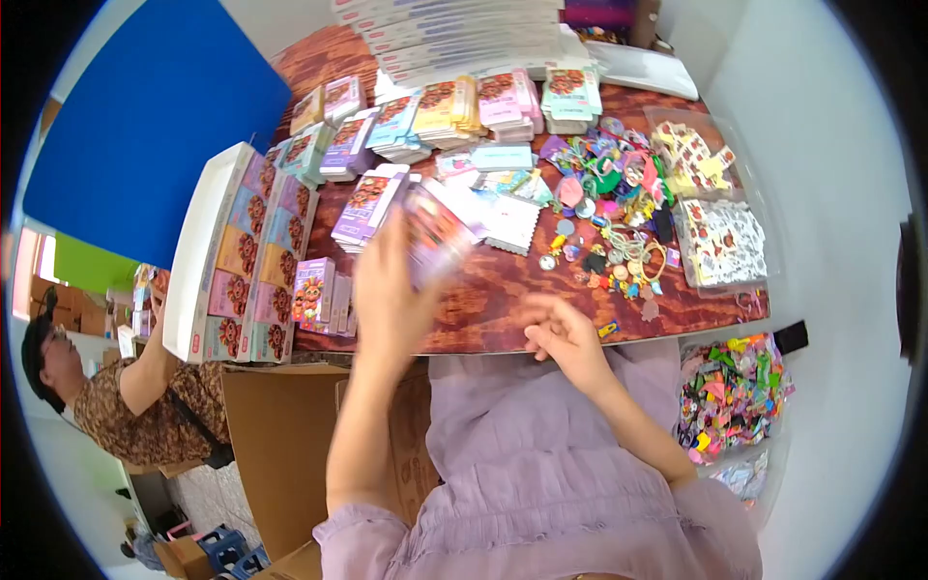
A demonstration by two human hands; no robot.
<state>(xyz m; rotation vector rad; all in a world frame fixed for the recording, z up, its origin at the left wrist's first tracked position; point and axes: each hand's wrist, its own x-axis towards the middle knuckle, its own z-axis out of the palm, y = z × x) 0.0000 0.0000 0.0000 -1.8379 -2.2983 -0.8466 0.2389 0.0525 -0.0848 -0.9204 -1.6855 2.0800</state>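
Observation:
My left hand, smeared by motion, grips a flat purple box with a printed front. Just behind it stands a stack of similar purple boxes. My right hand hovers at the table's near edge, thumb and fingers loosely curled and apart, with nothing in it. A small yellow trinket lies beside that hand. Between the hands and the far stacks lie white scalloped cards. Small purple boxes stand upright in a row to the left of my left hand.
Stacks of coloured flat boxes line the table's back. Colourful trinkets are heaped at right, beside clear trays of small printed pieces. White display cartons filled with boxes stand at left, an open cardboard box below. Another person works at far left.

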